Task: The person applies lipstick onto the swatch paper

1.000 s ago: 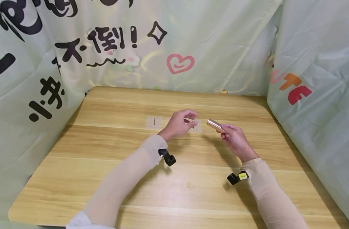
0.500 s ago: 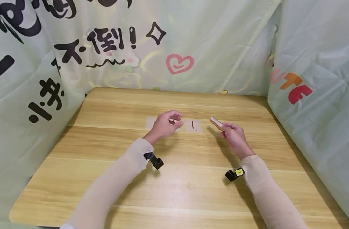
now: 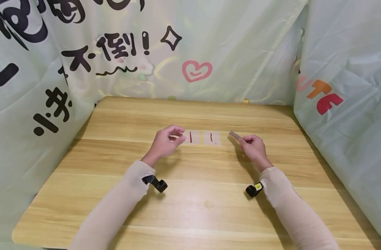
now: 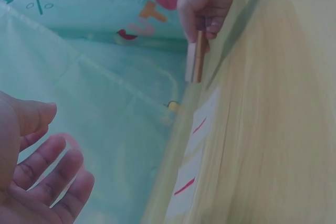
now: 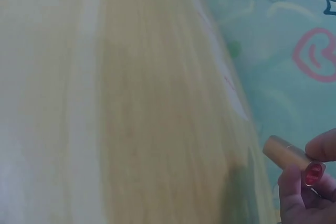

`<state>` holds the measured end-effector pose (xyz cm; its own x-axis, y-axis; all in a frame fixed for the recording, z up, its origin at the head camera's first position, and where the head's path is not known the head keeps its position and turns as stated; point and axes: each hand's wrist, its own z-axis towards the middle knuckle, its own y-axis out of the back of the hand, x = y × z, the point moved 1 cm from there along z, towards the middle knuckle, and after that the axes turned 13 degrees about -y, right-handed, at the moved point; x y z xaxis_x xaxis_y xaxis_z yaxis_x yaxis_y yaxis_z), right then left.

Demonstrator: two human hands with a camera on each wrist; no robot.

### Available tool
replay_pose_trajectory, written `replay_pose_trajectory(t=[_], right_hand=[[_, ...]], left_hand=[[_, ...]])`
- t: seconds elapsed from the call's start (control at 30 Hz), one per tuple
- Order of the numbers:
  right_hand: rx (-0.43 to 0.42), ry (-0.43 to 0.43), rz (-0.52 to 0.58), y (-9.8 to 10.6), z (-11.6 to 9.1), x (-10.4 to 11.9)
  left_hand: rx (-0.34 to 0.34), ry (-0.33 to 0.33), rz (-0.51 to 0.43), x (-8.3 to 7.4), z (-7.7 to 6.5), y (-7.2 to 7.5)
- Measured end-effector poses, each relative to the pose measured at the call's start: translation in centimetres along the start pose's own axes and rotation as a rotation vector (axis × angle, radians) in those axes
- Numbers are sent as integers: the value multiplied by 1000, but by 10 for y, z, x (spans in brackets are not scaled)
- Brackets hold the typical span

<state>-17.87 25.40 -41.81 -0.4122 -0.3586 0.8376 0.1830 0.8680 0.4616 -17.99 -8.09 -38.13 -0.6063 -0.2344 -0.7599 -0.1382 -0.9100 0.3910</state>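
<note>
My right hand [image 3: 255, 150] pinches a lipstick [image 3: 235, 135] between thumb and fingers, held tilted above the table. Its tube is shiny gold, and a red end [image 5: 314, 173] faces the right wrist camera. My left hand [image 3: 166, 139] holds nothing; its fingers are loosely bent and the thumb stands apart in the left wrist view. Beside its fingertips lies a pale paper piece [image 3: 195, 138] with a dark red stroke. Another paper piece [image 3: 216, 138] with a similar stroke is to its right, nearer the lipstick. A third piece, seen earlier farther left, is hidden behind my left hand.
The wood-grain table [image 3: 190, 208] extends around both arms. A pale printed cloth [image 3: 240, 52] hangs along the back and both sides. Small black cameras [image 3: 160, 185] are strapped at both wrists.
My left hand has moved left, away from the rightmost paper piece, uncovering that one and the middle one. My right hand keeps the lipstick in nearly the same place, turning it slightly.
</note>
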Motion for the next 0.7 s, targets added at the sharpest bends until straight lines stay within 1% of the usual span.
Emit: replay_pose_trajectory(t=[0.2,0.37,0.47,0.53,0.7], right_hand=[[-35,17,-137,-3,1,-3],[-72,74,-279,-3,3,-1],[-55,99,-379,-3,3,2],[-19,101,-427,-2,3,4],[40,84,-508,-4,5,4]], left_hand=[[-29,69,-21,0,-12,11],[-56,105,-39,-1,-17,17],[-66,115,-33,-2,-19,20],[-72,122,-22,-2,-21,21],[-95,120,1,2,-28,24]])
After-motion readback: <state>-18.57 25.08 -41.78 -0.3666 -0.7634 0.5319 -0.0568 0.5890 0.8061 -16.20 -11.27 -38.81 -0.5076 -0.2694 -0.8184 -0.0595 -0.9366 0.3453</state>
